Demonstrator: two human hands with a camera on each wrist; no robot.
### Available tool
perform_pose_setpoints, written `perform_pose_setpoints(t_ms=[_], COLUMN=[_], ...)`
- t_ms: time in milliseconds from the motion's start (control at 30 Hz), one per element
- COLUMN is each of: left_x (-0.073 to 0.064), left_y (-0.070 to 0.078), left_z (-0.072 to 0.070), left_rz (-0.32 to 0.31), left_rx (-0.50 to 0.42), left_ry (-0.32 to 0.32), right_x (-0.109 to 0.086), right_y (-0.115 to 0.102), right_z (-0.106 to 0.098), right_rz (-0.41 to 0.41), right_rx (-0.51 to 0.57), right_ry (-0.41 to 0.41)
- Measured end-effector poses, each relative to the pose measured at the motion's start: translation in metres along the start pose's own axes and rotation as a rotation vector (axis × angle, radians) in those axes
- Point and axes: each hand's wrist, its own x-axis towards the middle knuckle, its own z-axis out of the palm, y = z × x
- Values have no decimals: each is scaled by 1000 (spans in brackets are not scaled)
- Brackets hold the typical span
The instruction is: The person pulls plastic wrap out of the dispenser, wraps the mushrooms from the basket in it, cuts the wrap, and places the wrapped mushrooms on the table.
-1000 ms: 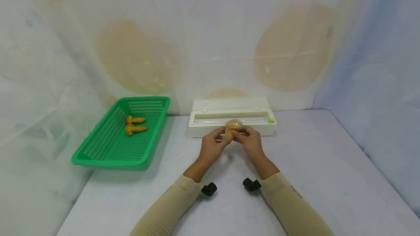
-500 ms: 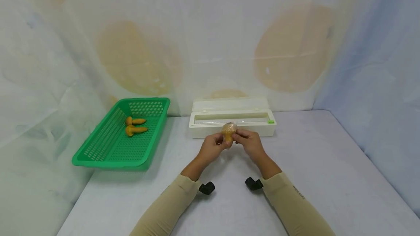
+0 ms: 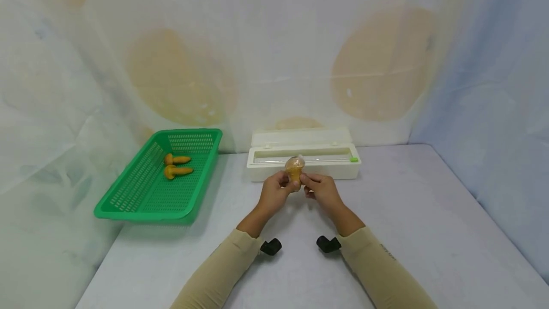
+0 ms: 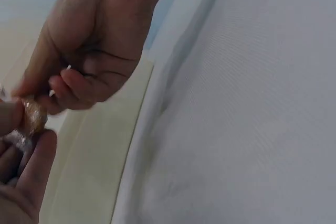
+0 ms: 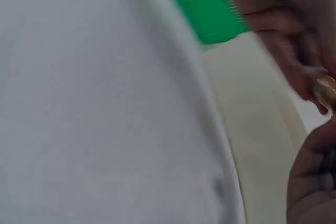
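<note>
A yellow-brown mushroom [image 3: 294,165], cap up and wrapped in shiny clear plastic film, is held above the table just in front of the white film dispenser [image 3: 300,172]. My left hand [image 3: 272,194] pinches its stem from the left. From the other side my right hand [image 3: 324,192] has its thumb and fingertips pinched at the wrapped stem. In the left wrist view, the wrapped mushroom [image 4: 32,116] shows between both hands, partly covered by fingers. Only a bit of the mushroom [image 5: 326,92] appears at the edge of the right wrist view.
A green plastic basket [image 3: 199,190] stands at the left, with two mushrooms [image 3: 177,171] lying in it. The dispenser's lid [image 3: 300,136] is raised, and a green slider [image 3: 353,159] sits at its right end. White cloth covers the table [image 3: 407,213].
The wrapped mushroom has turned from a rightward tilt to nearly upright and shifted slightly left. My right fingers have moved along its stem. The basket and dispenser stay put.
</note>
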Motion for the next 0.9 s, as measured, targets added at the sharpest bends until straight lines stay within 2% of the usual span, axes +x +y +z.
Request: perform_pose_setpoints(t_ms=[33, 100, 200, 233, 300, 400, 500, 600, 767, 833, 900], left_x=[0, 1, 2, 3, 4, 5, 5, 4, 3, 3, 3], left_y=[0, -1, -3, -4, -5, -5, -2, 1, 4, 4, 4], left_z=[0, -1, -3, -4, -5, -7, -9, -9, -7, -4, -2], left_rz=[-5, -17, -32, -35, -34, -28, -20, -49, -139, -148, -126], left_rx=[-21, -72, -140, -148, -143, -82, -45, -97, -217, -217, -163], left_ry=[23, 57, 52, 44, 31, 26, 24, -2, -50, -66, -90], right_x=[-1, -4, -8, -10, -11, -10, -8, -7, -5, -3, -2], right_y=[-1, -3, -6, -7, -8, -7, -8, -13, -23, -25, -26], right_z=[2, 6, 10, 10, 9, 5, 1, -3, -6, -6, -7], right_rz=[-22, -103, -247, -270, -279, -255, -254, -226, -122, -98, -85], right_rx=[-46, -215, -439, -465, -447, -377, -372, -373, -200, -146, -117], right_ry=[-13, -16, 4, 11, 6, -32, -61, -47, -23, -22, -14])
